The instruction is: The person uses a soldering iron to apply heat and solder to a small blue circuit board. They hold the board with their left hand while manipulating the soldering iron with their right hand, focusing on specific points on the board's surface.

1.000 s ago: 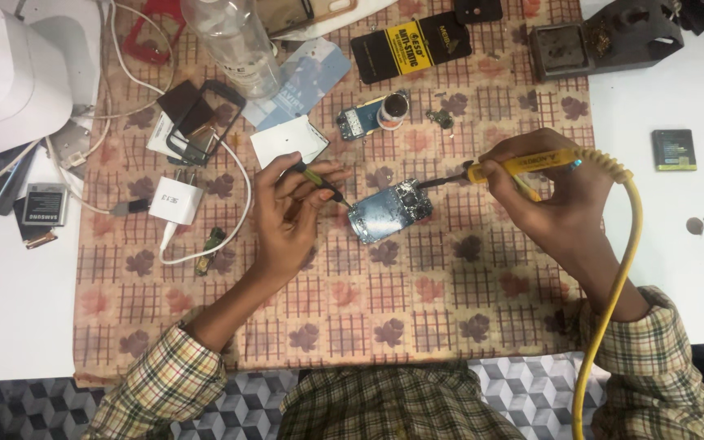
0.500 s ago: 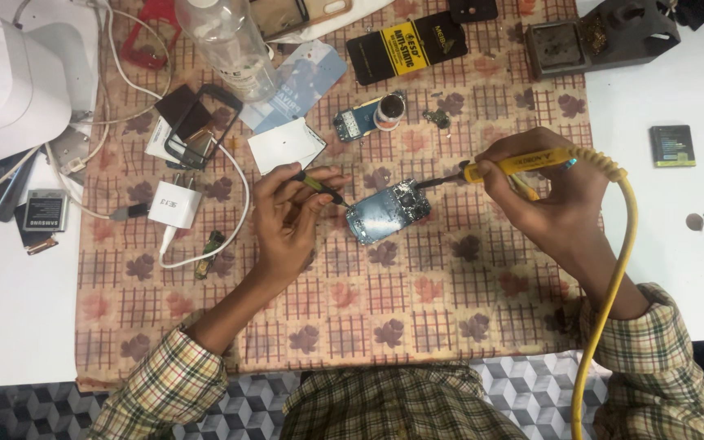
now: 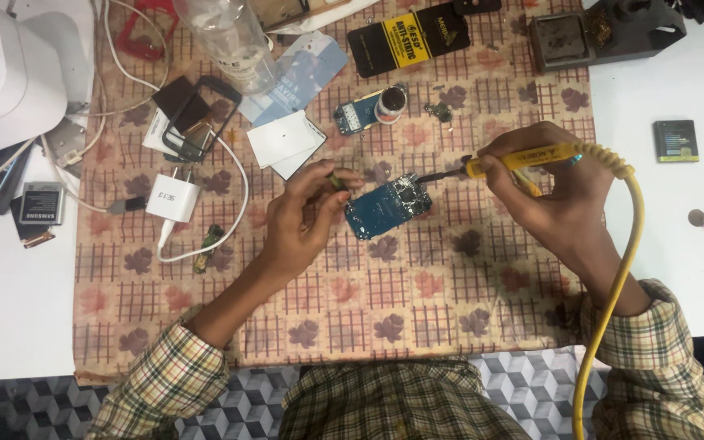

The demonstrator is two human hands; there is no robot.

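While a yellow soldering iron [image 3: 523,157] is gripped in the right hand [image 3: 552,191] with its tip on the blue circuit board [image 3: 386,206] at mid-frame, a small green tool [image 3: 337,181] is pinched by the left hand [image 3: 299,216] just beside the board.

plastic bottle [image 3: 230,37] cut off above, white machine [image 3: 10,65] cropped left

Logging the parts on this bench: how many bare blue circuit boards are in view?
2. One blue circuit board lies on the patterned cloth between both hands, under the soldering iron tip; a smaller blue board sits above it. Others may hide under clutter.
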